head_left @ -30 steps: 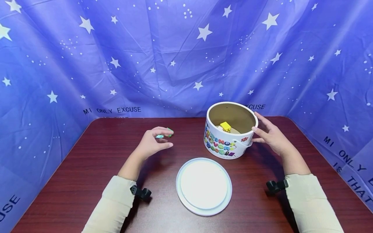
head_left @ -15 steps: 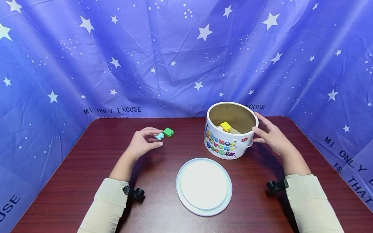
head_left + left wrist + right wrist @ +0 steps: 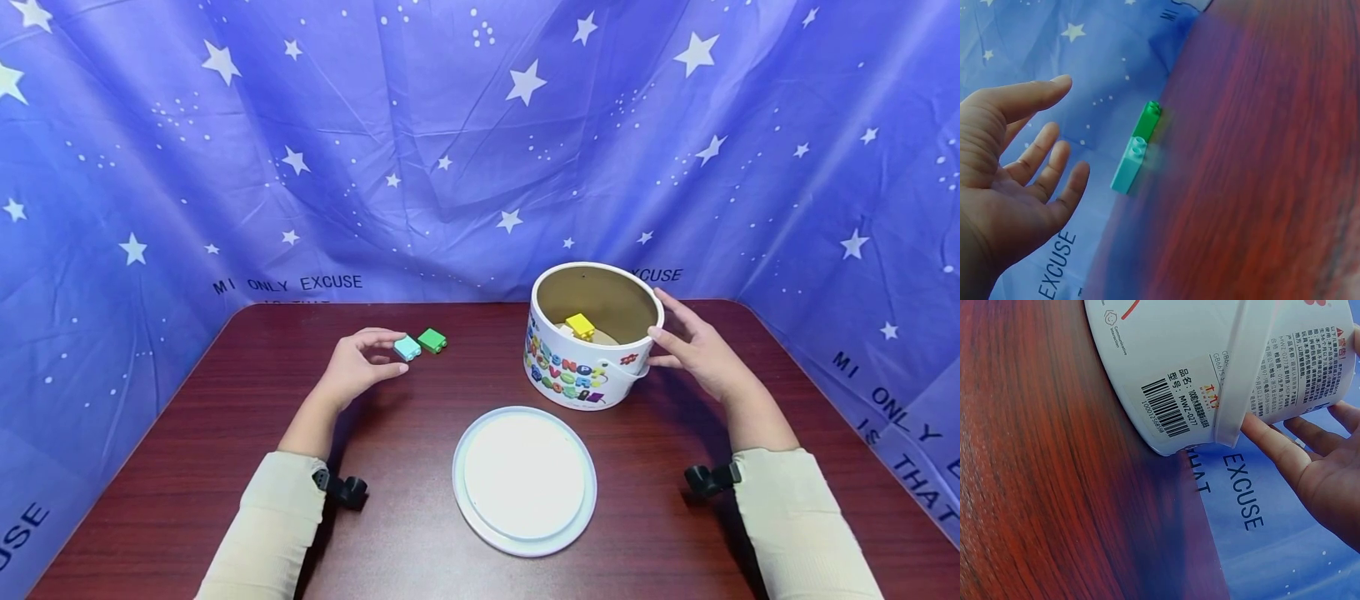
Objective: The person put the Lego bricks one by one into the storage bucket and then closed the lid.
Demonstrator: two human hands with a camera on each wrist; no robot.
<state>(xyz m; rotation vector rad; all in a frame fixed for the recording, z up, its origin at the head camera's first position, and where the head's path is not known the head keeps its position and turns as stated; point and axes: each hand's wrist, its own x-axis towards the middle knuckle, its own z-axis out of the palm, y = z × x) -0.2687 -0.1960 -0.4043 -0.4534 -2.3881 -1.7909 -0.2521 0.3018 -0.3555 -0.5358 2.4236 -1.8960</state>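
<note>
My left hand (image 3: 356, 367) hovers by a light-blue toy building block (image 3: 407, 347), thumb and fingers spread on either side. In the left wrist view a gap shows between those relaxed fingers and the light-blue block (image 3: 1129, 165). Just beyond it lies a green building block (image 3: 432, 339). On the right, a white toy bucket (image 3: 558, 367) stands upright with its top uncovered, a yellow building block (image 3: 579, 326) inside. My right hand (image 3: 705, 354) rests its extended fingers against the bucket's outer side near the rim. In the right wrist view one fingertip meets the bucket's handle (image 3: 1244, 381).
A round white lid (image 3: 525, 475) lies flat on the dark red wooden table (image 3: 420, 533), in front of the bucket. Blue star-patterned cloth (image 3: 420, 167) hangs around the table's back and sides. Something whitish beside the yellow block is partly hidden by the bucket wall.
My left hand has moved left, away from the green block and around the light-blue one, uncovering both blocks. The right hand and bucket have stayed put.
</note>
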